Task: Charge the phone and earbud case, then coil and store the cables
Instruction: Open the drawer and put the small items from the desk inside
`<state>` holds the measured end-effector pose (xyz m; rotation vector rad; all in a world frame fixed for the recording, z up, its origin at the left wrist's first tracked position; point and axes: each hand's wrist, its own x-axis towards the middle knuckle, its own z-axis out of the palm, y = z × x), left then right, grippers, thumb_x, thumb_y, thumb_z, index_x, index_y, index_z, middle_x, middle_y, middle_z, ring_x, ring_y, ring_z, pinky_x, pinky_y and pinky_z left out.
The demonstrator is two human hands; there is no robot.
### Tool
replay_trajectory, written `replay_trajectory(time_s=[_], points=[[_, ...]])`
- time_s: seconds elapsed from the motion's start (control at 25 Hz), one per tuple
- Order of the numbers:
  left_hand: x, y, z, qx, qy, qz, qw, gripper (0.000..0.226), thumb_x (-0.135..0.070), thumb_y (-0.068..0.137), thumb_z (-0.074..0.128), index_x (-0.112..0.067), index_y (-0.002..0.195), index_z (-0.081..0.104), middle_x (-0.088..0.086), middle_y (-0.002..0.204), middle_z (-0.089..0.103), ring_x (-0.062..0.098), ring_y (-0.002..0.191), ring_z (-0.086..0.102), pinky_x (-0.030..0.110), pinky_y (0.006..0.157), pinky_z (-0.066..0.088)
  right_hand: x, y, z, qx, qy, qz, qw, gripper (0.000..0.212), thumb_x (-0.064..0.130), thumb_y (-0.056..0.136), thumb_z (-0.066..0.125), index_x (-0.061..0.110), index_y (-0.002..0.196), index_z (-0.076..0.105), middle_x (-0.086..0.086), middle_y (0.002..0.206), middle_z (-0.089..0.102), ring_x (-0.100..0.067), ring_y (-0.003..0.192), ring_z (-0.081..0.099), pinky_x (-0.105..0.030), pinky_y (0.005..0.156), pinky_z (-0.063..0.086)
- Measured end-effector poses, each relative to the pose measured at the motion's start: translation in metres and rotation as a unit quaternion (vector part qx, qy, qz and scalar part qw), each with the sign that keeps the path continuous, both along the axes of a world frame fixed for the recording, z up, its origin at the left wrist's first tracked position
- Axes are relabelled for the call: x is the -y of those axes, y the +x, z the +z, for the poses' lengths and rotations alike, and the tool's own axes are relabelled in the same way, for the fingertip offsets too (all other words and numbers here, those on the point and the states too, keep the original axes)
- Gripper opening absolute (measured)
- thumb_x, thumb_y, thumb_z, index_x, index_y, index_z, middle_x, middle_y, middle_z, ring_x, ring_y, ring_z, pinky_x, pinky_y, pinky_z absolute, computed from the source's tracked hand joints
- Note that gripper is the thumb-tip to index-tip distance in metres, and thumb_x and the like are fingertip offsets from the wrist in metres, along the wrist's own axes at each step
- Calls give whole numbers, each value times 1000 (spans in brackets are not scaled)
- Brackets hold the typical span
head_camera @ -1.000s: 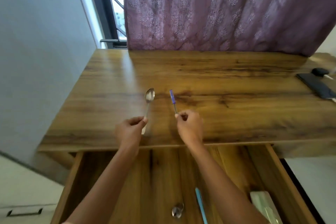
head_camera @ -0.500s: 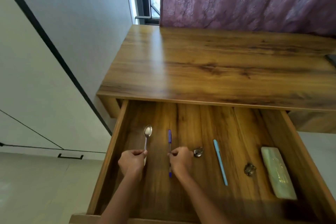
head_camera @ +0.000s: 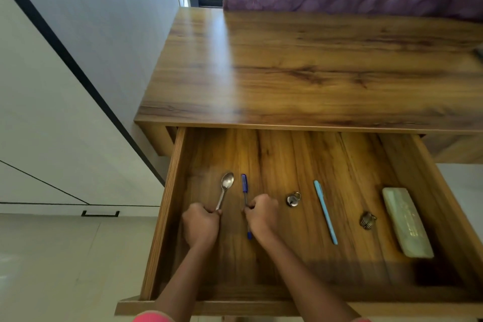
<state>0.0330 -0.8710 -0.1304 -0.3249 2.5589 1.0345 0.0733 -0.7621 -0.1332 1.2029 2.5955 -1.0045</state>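
Where the drawer (head_camera: 167,217) stands open, left side: spoon (head_camera: 226,185) beside blue pen (head_camera: 244,185).
Left hand (head_camera: 200,226): fingers curled round spoon handle.
Right hand (head_camera: 261,214): pinching blue pen.

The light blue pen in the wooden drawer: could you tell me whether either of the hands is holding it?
No, the light blue pen lies free in the wooden drawer, apart from the left hand and right hand.
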Motion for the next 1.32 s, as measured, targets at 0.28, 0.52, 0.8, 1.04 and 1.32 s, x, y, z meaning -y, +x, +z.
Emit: replay_trajectory(time_s=[0.28, 0.52, 0.8, 1.04, 1.32], points=[[1, 33, 24, -75, -25, -101, 992, 14, -27, 83, 67, -15, 90, 64, -9, 75, 59, 2, 67, 56, 19, 57, 47, 1, 36, 33, -59, 20, 29, 998, 20, 24, 92, 55, 15, 109, 60, 1, 103, 62, -1, 74, 50, -8, 51, 35], [-1, 116, 59, -239, -6, -218, 946, 19, -28, 86, 63, -15, 100, 67, -2, 96, 66, 9, 93, 57, 19, 78, 43, -10, 118, 70, -140, 152, 114, 972, 28, 28, 95, 49, 17, 118, 60, 4, 111, 61, -9, 103, 55, -15, 76, 40], [10, 226, 24, -357, -69, -334, 870, 55, -49, 92, 36, -8, 126, 50, 6, 138, 48, 24, 134, 33, 41, 116, 21, -14, 240, 43, -279, 277, 147, 908, 44, 33, 100, 28, 6, 121, 57, -10, 126, 60, -21, 124, 48, -34, 106, 39], [21, 239, 13, -341, -162, -396, 837, 88, -49, 77, 59, 0, 142, 25, 15, 152, 23, 33, 141, 15, 41, 116, 5, -19, 280, 9, -147, 331, 189, 912, 68, 52, 96, 24, 3, 143, 20, -14, 150, 28, -23, 142, 13, -34, 116, 8], [22, 238, 19, -333, -206, -421, 818, 106, -45, 56, 77, 5, 139, 32, 22, 146, 35, 36, 136, 28, 47, 107, 25, -17, 279, 0, -79, 364, 186, 909, 78, 57, 91, 27, 3, 146, 16, -15, 153, 20, -26, 143, 12, -37, 115, 6]])
